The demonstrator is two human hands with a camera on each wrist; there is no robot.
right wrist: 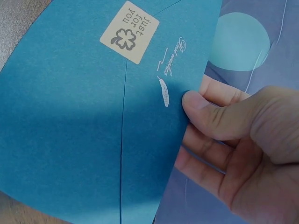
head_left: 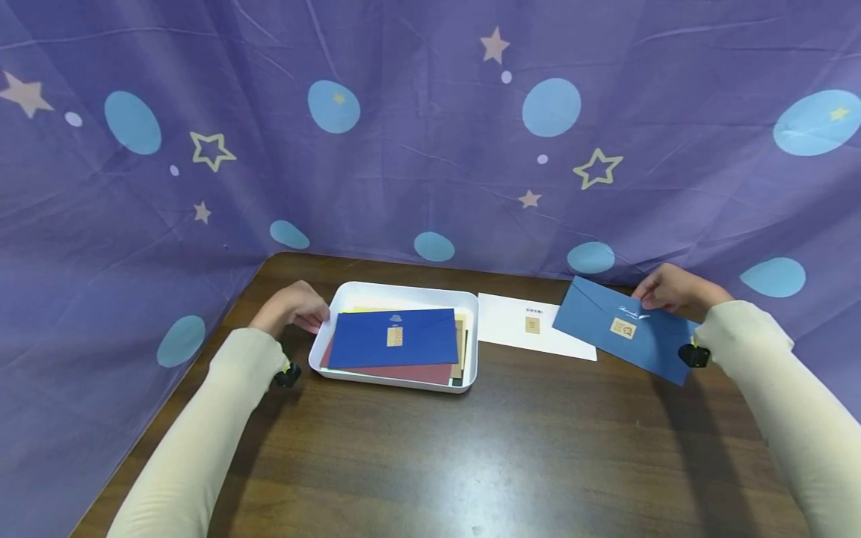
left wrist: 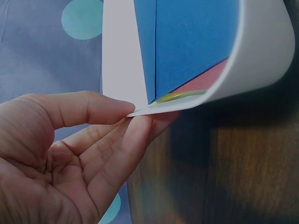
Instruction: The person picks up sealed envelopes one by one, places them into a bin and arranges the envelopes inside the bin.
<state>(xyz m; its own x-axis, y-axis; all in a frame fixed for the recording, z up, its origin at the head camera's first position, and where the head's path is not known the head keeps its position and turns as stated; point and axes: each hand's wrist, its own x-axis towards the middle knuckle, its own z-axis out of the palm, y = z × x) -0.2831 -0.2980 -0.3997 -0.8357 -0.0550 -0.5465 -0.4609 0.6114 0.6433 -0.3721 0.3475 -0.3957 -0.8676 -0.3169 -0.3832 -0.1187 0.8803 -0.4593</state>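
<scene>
My left hand (head_left: 300,305) pinches the left rim of a white tray (head_left: 397,290) between thumb and fingers, as the left wrist view shows close up. Inside the tray lies a stack of envelopes, a dark blue envelope (head_left: 363,340) on top and a red one (head_left: 410,372) under it. On the right, my right hand (head_left: 676,288) holds a teal-blue envelope (right wrist: 84,107) by its far edge, thumb on the front and fingers behind. That envelope carries a "just for you" sticker (right wrist: 130,32) and white lettering, and is tilted above the table.
A white envelope (head_left: 504,317) with a tan sticker lies right of the tray, its right part overlapped by the teal-blue envelope in the head view. The brown wooden table (head_left: 417,456) ends at a purple patterned curtain (head_left: 430,172) behind and on the left.
</scene>
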